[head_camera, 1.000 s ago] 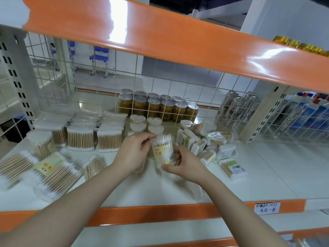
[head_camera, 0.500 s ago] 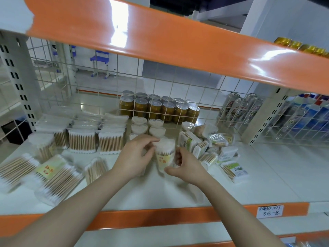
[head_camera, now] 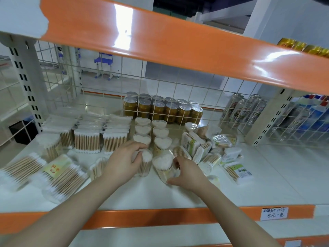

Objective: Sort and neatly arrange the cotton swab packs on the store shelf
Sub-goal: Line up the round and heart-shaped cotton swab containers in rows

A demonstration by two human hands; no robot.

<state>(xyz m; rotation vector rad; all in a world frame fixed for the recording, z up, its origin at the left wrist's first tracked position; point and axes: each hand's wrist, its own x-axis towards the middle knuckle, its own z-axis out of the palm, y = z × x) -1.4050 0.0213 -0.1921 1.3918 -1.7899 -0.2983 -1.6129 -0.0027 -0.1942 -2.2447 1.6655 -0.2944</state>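
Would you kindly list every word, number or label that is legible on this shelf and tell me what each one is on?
"3元一包": bottom line, handwritten price tag on the orange shelf edge.
Top line of that tag: handwritten, too scrawled to read.
Green label on the flat swab pack: too small.
Yellow label on the bagged swab pack: blurred.
Beer cans and gold cans: print unreadable.

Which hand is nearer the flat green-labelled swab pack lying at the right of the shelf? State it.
Right. The right hand sits just left of the green-labelled pack; the left hand is farther left, beyond the clear swab tub.
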